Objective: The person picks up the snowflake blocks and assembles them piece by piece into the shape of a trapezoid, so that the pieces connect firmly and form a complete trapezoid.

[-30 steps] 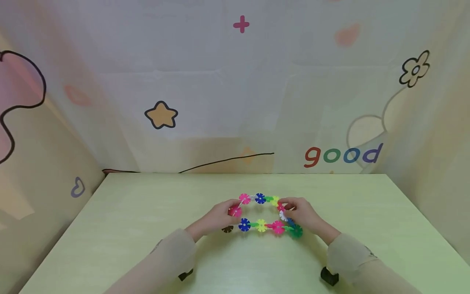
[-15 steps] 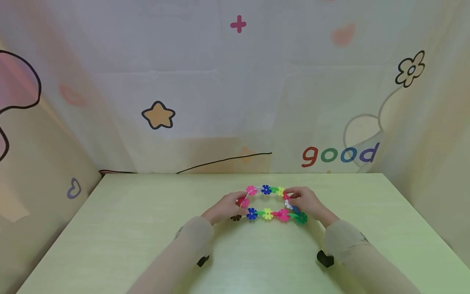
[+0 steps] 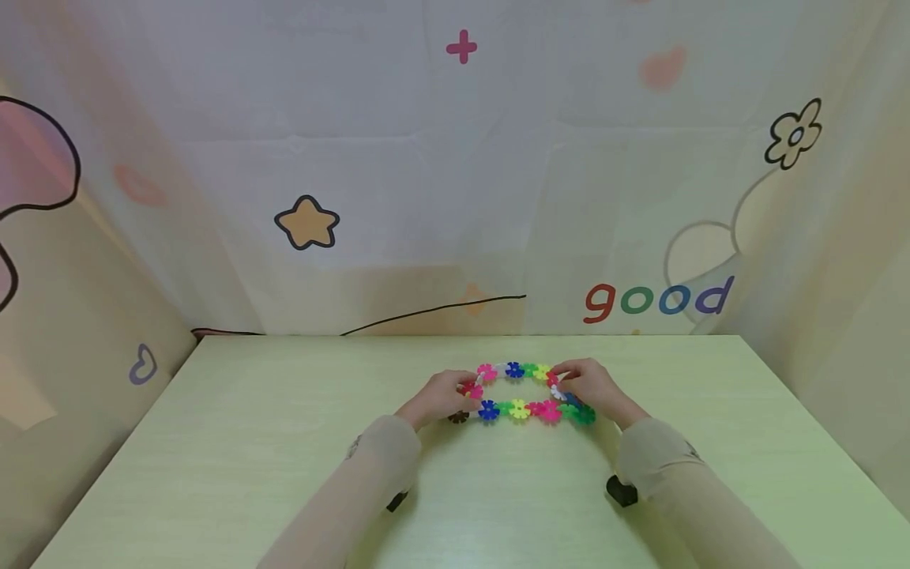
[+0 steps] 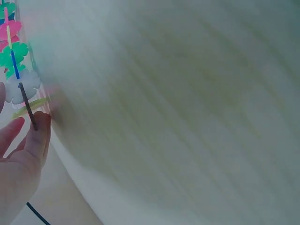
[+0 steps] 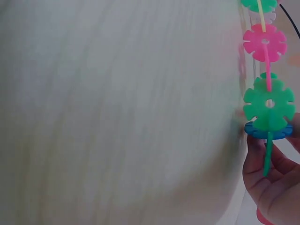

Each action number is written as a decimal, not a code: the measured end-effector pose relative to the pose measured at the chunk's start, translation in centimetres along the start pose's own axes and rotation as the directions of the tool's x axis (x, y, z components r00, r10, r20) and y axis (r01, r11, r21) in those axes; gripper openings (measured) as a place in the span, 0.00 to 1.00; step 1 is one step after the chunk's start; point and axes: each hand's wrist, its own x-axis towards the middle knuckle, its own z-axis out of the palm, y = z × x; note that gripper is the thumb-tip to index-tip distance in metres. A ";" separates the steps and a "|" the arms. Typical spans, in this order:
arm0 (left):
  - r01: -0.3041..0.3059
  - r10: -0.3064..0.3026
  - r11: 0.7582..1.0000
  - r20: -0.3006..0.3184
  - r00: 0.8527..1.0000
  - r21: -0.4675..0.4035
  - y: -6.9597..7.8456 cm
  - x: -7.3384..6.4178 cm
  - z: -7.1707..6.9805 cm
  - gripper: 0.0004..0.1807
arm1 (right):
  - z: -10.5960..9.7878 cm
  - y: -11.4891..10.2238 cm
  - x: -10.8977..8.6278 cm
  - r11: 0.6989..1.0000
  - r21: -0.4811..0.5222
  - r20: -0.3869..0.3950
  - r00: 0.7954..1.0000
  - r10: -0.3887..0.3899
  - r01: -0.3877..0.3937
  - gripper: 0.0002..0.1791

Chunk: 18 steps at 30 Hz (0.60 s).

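A rectangular loop of interlocking plastic snowflake discs [image 3: 520, 409], in pink, blue, yellow, green, white and brown, is right over the table in the head view. My left hand [image 3: 441, 397] pinches its left end, by the pink and brown discs. At the right end my right hand [image 3: 592, 387] grips it near the red, white and blue discs. In the left wrist view the fingers [image 4: 40, 136] are at a brown disc seen edge-on, behind a grey-white one. The right wrist view shows the thumb and fingers on a blue disc [image 5: 268, 131], below a green disc [image 5: 276, 101].
The pale table [image 3: 249, 442] ends at a printed curtain [image 3: 398, 197] at the back and both sides. Dark wrist-worn pieces [image 3: 622, 491] hang beneath both sleeves, close to the tabletop.
Both hands have carried the loop away from the body and slightly right. In the last half second it has tipped flatter and settled a little, with both hands keeping their hold.
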 end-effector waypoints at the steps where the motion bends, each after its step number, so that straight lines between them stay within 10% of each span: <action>1: 0.000 0.000 1.000 -0.001 1.000 0.002 0.0 0.0 0.0 0.30 | 0.0 0.1 0.1 1.000 -0.002 -0.002 1.000 0.002 -0.002 0.17; 18: 0.006 -0.006 0.999 -0.012 1.000 0.042 -0.2 0.2 0.1 0.30 | 0.2 0.4 0.4 1.000 -0.017 0.000 1.000 0.000 0.000 0.15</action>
